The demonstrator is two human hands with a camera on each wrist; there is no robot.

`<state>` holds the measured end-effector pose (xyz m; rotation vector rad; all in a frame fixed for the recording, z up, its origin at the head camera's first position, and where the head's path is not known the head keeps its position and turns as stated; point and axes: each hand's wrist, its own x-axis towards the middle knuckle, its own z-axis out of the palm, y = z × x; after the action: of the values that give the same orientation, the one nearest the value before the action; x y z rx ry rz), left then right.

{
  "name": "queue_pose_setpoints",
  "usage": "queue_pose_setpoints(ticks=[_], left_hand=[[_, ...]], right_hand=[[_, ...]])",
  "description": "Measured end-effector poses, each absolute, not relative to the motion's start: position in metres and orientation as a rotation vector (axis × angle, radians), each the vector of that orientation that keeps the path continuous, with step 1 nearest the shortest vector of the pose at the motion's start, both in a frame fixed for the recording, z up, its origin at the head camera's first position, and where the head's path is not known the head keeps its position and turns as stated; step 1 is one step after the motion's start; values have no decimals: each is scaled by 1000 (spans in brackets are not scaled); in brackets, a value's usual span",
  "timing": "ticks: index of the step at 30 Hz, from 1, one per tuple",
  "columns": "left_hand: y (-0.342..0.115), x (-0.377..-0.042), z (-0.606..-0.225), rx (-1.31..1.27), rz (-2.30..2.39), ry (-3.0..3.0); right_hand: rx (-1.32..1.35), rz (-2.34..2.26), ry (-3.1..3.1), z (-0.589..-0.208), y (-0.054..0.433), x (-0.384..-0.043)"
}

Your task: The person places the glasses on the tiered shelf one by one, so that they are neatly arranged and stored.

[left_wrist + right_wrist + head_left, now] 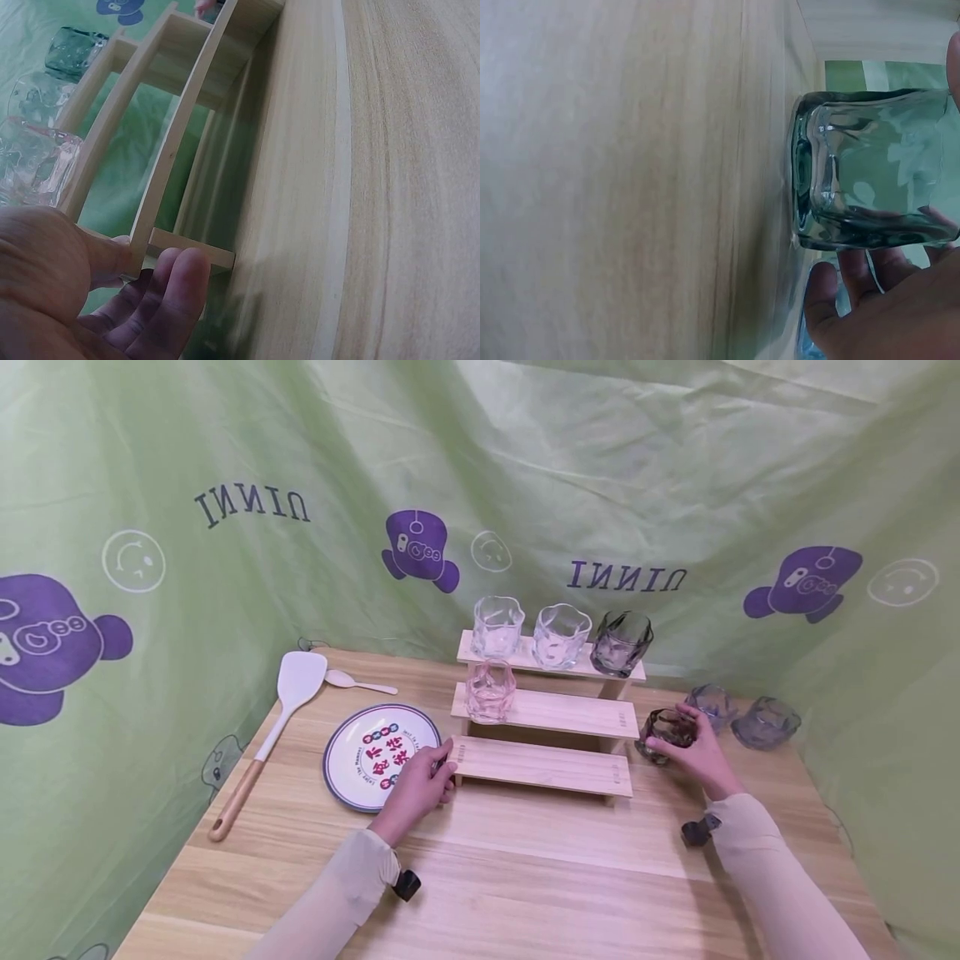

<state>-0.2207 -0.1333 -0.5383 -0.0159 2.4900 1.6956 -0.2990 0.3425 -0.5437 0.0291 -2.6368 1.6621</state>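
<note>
My right hand (701, 756) grips a dark grey glass (666, 737) just right of a three-tier wooden shelf (543, 766). In the right wrist view the glass (874, 169) stands low over the tabletop, fingers along one side and the thumb at the opposite one; whether its base touches the wood I cannot tell. With thumb above and fingers beneath, my left hand (420, 785) pinches the left end of the lowest board (169, 161). Two clear glasses (498, 627) and a dark glass (622, 643) stand on the top tier, a pink glass (491, 692) on the middle one.
Behind my right hand stand a bluish glass (711, 706) and a grey glass (767, 723). On the left lie a printed plate (347, 777), a white spatula (302, 681) with a wooden handle, and a small spoon (360, 684). Green printed cloth (525, 485) hangs around the table.
</note>
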Motion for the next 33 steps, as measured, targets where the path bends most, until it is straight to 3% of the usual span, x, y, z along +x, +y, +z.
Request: queue_pose_setpoints(ticks=[19,33], left_hand=[[-133,-223,-541,10,1702,2487],[-135,-221,-540,23,1691,2493]], right_hand=[[-69,1678,-2639,-541,340,-290],[-123,1588,-2348,-485,313,-255]])
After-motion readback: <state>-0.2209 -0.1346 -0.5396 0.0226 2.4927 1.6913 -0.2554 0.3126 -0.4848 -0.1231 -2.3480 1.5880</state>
